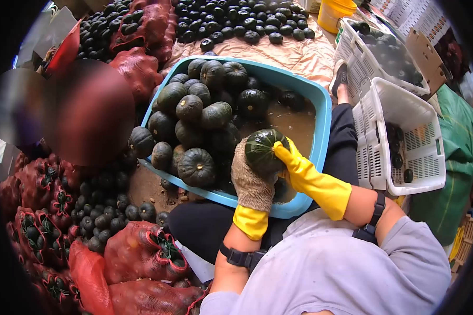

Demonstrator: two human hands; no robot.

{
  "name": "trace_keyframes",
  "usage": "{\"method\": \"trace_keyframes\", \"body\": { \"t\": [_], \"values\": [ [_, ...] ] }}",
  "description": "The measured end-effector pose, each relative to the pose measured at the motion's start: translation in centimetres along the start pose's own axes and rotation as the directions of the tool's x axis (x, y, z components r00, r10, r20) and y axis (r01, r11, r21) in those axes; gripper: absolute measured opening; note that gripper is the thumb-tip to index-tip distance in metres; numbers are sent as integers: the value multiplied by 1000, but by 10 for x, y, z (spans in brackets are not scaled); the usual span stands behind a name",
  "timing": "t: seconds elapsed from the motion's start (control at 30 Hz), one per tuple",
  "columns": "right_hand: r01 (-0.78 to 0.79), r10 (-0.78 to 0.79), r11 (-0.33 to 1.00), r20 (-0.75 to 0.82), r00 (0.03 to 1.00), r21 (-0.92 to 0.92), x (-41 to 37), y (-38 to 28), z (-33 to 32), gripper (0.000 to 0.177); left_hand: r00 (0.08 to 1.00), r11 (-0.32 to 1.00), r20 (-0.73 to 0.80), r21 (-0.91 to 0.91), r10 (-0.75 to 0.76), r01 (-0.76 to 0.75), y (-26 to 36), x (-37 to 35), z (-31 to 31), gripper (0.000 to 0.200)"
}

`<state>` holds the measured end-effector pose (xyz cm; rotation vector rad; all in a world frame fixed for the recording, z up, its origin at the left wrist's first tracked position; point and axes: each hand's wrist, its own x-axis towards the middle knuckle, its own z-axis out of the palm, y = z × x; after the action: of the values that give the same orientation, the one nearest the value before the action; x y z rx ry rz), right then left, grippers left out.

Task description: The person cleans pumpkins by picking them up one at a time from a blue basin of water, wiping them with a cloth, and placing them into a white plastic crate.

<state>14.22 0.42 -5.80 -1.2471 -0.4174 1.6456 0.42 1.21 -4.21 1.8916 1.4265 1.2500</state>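
Grip: brown-mitted left hand (252, 176), yellow-gloved right hand (294, 164), clamped together on squash
Squash: round, dark-green (263, 152), toward blue plastic tub's (323, 131) near edge

Above the tub's (324, 123) right half there is room to pass: open water (294, 123) lies between the held squash (263, 153) and the rim. The tub's left half is blocked — a heap (189, 108) rises there. Left of the tub, sacks (142, 252) crowd the floor; to its right, a leg (342, 144) — then a crate (370, 157) — bars the way.
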Motion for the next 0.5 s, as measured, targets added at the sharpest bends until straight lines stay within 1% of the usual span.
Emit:
{"method": "trace_keyframes", "body": {
  "t": [0.03, 0.07, 0.1, 0.13, 0.17, 0.2, 0.23, 0.27, 0.3, 0.33, 0.37, 0.4, 0.43, 0.47, 0.5],
  "values": [
    [280, -260, 948, 133, 956, -153, 14, 7, -8, 77, 993, 992, -61, -80, -105, 100, 11, 0, 3, 56],
    [536, -465, 804, 288, 837, -256, 20, 3, -9, 79, 970, 966, -103, -160, -219, 201, 19, -2, 1, 55],
    [555, -409, 750, 407, 817, -360, 20, -9, -20, 83, 990, 978, -71, -182, -121, 106, 0, -2, 6, 53],
    [591, -346, 674, 518, 782, -443, 14, -29, -21, 87, 998, 985, -56, -168, -42, 32, -2, 1, -5, 52],
    [544, -237, 570, 510, 827, -616, -10, -50, -8, 88, 999, 987, -31, -157, 33, -37, 1, 4, -20, 52],
    [484, -134, 431, 477, 869, -761, -32, -73, 6, 89, 998, 985, -47, -166, 36, -43, -3, 2, -18, 51],
    [354, -38, 688, 456, 889, -633, -31, -71, 5, 88, 997, 983, -64, -175, 38, -49, -7, -1, -16, 50],
    [165, 41, 893, 441, 896, -418, -17, -53, -1, 85, 991, 980, -126, -199, -36, 11, -29, -10, 6, 48],
    [77, 17, 960, 329, 944, -270, -18, -38, 10, 83, 976, 973, -189, -224, -108, 64, -51, -17, 28, 47],
    [13, 9, 994, 213, 977, -105, -20, -21, 23, 82, 974, 947, -170, -308, -152, 94, -46, -14, 27, 45],
    [355, -330, 930, 212, 920, -96, -8, -2, 26, 84, 969, 912, -151, -390, -197, 124, -40, -10, 26, 43],
    [454, -385, 852, 277, 880, -258, 1, 1, 10, 85, 962, 871, -132, -468, -241, 154, -35, -7, 24, 41],
    [540, -423, 739, 347, 837, -403, 8, -9, -4, 85, 984, 959, -144, -277, -103, 60, -19, -2, 9, 38],
    [612, -442, 590, 424, 791, -526, 12, -14, -12, 86, 991, 996, -130, -81, 37, -48, -4, 5, -5, 35],
    [568, -411, 704, 407, 816, -427, 9, -11, -13, 85, 995, 999, -97, -7, 39, -40, 0, 5, -12, 32]
  ]
}}
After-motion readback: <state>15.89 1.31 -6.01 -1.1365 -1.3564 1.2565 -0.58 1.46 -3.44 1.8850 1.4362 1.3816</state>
